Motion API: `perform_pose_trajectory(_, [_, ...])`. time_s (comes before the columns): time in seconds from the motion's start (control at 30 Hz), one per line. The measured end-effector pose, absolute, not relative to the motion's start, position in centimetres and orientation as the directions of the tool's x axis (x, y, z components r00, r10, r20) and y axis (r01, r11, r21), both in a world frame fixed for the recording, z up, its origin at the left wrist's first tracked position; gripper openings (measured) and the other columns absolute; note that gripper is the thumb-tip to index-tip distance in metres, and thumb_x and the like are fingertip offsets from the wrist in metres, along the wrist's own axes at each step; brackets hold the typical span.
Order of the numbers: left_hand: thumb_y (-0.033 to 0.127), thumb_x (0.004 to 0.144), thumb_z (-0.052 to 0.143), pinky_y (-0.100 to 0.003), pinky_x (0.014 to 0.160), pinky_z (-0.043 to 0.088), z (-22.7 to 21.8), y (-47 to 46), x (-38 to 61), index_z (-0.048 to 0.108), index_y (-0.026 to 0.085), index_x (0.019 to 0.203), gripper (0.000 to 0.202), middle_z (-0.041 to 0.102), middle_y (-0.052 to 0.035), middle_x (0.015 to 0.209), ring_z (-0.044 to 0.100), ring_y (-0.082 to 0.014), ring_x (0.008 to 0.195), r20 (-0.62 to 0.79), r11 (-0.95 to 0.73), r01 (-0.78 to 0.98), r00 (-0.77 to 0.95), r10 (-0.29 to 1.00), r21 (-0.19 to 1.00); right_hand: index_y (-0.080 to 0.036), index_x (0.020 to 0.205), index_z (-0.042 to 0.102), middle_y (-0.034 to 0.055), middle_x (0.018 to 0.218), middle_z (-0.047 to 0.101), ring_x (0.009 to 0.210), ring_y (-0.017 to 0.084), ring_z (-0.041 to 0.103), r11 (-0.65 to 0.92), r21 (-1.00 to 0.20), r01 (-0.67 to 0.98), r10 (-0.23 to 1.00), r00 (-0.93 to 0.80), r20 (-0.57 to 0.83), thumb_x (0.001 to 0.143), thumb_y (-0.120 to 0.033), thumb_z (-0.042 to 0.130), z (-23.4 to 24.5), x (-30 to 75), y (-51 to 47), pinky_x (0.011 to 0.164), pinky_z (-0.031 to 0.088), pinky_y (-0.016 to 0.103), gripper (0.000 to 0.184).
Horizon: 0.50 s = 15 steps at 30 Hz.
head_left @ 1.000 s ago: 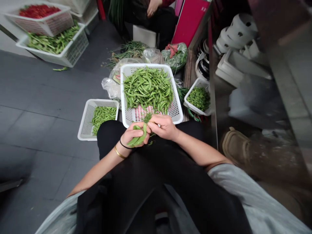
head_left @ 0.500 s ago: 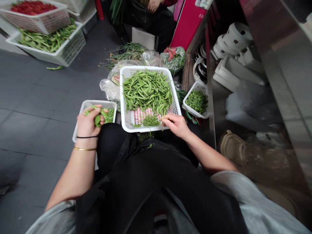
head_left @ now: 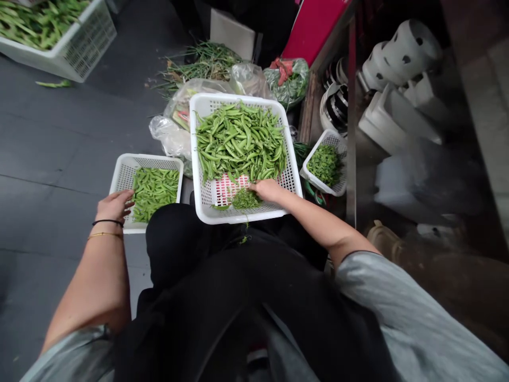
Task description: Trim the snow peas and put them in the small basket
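Note:
A large white plastic basket (head_left: 200, 204) rests on my lap, heaped with green pea pods (head_left: 242, 140). At its near side lies a small pile of green trimmings (head_left: 245, 199). My right hand (head_left: 268, 190) reaches into this basket beside the trimmings, fingers closed together; whatever they pinch is hidden. On the left, a smaller white basket (head_left: 118, 172) holds a layer of pea pods (head_left: 156, 191). My left hand (head_left: 115, 206) is at its left rim, fingers loosely apart and holding no pods that I can see.
To the right stands a small basket of leafy greens (head_left: 324, 165). Behind the large basket lie plastic bags (head_left: 170, 132) and scallions (head_left: 207, 61). A crate of green pods (head_left: 79, 53) stands at upper left. A metal shelf edge (head_left: 351, 122) bounds the right side.
My left hand has moved left and down, and the pods it held have left it. My right hand has shifted left towards the trimmings. The view has tilted down slightly.

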<state>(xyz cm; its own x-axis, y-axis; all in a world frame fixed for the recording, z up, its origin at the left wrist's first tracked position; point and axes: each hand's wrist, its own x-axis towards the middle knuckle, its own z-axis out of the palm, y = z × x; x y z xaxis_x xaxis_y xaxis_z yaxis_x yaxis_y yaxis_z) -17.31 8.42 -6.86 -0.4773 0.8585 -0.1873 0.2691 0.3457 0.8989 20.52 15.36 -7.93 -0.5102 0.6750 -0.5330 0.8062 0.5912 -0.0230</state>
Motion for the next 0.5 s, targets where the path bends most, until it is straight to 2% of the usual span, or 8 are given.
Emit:
perform_pose_trajectory(0.07, [0.029,0.076,0.069,-0.018,0.05,0.04,-8.4,9.2,-19.1,0.057,0.01,0.072,0.024,0.057,0.0021,0.054,0.051,-0.0069,0.053,-0.285,0.458,0.216,-0.542,0.791,0.863,-0.018,0.121,0.059,0.0146,0.107,0.065,0.091,0.025,0.064,0.607,-0.003,0.795,0.656,-0.503,-0.563,0.087,-0.017,0.046,-9.0,20.2,15.9,0.071,0.046,0.032,0.036])
perform_pose_trajectory(0.17, [0.023,0.071,0.071,-0.019,0.049,0.043,-8.9,10.0,-20.5,0.056,0.01,0.066,0.02,0.056,0.0035,0.048,0.054,-0.0078,0.051,-0.359,0.534,0.133,-0.604,0.712,0.835,-0.018,0.117,0.06,0.0148,0.111,0.061,0.092,0.025,0.063,0.612,-0.018,0.791,0.659,-0.522,-0.542,0.088,-0.02,0.045,-8.9,20.6,16.4,0.072,0.046,0.032,0.033])
perform_pose_trajectory(0.23, [0.019,0.07,0.07,-0.021,0.051,0.048,-7.7,9.6,-19.7,0.06,0.01,0.071,0.013,0.06,0.0035,0.052,0.058,-0.0086,0.053,-0.33,0.459,0.062,-0.609,0.721,0.886,-0.016,0.11,0.062,0.0149,0.111,0.061,0.096,0.025,0.062,0.578,-0.039,0.815,0.709,-0.525,-0.47,0.088,-0.021,0.045,-7.6,21.3,16.6,0.074,0.046,0.032,0.028])
perform_pose_trajectory(0.3, [0.02,0.071,0.069,-0.021,0.051,0.049,-5.4,8.4,-17.2,0.066,0.011,0.079,0.012,0.065,0.0022,0.059,0.058,-0.0081,0.052,-0.223,0.276,0.015,-0.547,0.807,0.961,-0.014,0.103,0.061,0.0144,0.105,0.063,0.097,0.025,0.061,0.487,-0.112,0.866,0.795,-0.493,-0.353,0.087,-0.021,0.046,-5.7,21.9,16.2,0.076,0.046,0.032,0.023])
perform_pose_trajectory(0.37, [0.025,0.072,0.071,-0.022,0.052,0.051,-2.8,6.7,-13.2,0.07,0.013,0.088,0.02,0.069,-0.0009,0.07,0.059,-0.0082,0.052,-0.085,0.097,0.011,-0.392,0.916,0.995,-0.014,0.098,0.058,0.0109,0.093,0.066,0.088,0.021,0.063,0.368,-0.316,0.874,0.852,-0.453,-0.261,0.087,-0.02,0.046,-3.5,22.0,15.1,0.074,0.046,0.031,0.017])
perform_pose_trajectory(0.4, [0.028,0.071,0.073,-0.023,0.053,0.052,-1.7,5.9,-10.8,0.071,0.013,0.09,0.024,0.07,-0.0028,0.073,0.061,-0.0098,0.054,-0.092,0.098,0.01,-0.261,0.961,0.995,-0.015,0.097,0.056,0.0079,0.086,0.067,0.08,0.018,0.063,0.312,-0.464,0.829,0.855,-0.458,-0.243,0.088,-0.021,0.045,-2.4,21.7,14.1,0.071,0.047,0.029,0.015])
perform_pose_trajectory(0.47, [0.034,0.07,0.074,-0.025,0.055,0.054,-0.1,4.6,-5.9,0.07,0.013,0.096,0.034,0.072,-0.0056,0.077,0.065,-0.0137,0.061,-0.176,0.175,-0.019,-0.043,0.983,0.984,-0.017,0.095,0.051,0.0017,0.075,0.066,0.064,0.013,0.061,0.203,-0.757,0.621,0.811,-0.54,-0.226,0.091,-0.026,0.044,-0.6,20.6,11.6,0.062,0.047,0.024,0.013])
perform_pose_trajectory(0.5, [0.036,0.068,0.075,-0.025,0.055,0.055,0.2,4.2,-3.7,0.069,0.012,0.097,0.038,0.071,-0.0057,0.075,0.066,-0.0151,0.062,-0.219,0.221,-0.057,0.044,0.975,0.974,-0.017,0.095,0.05,-0.0004,0.072,0.065,0.058,0.011,0.06,0.165,-0.849,0.501,0.779,-0.595,-0.2,0.091,-0.029,0.044,0.1,19.8,10.2,0.058,0.046,0.023,0.014])
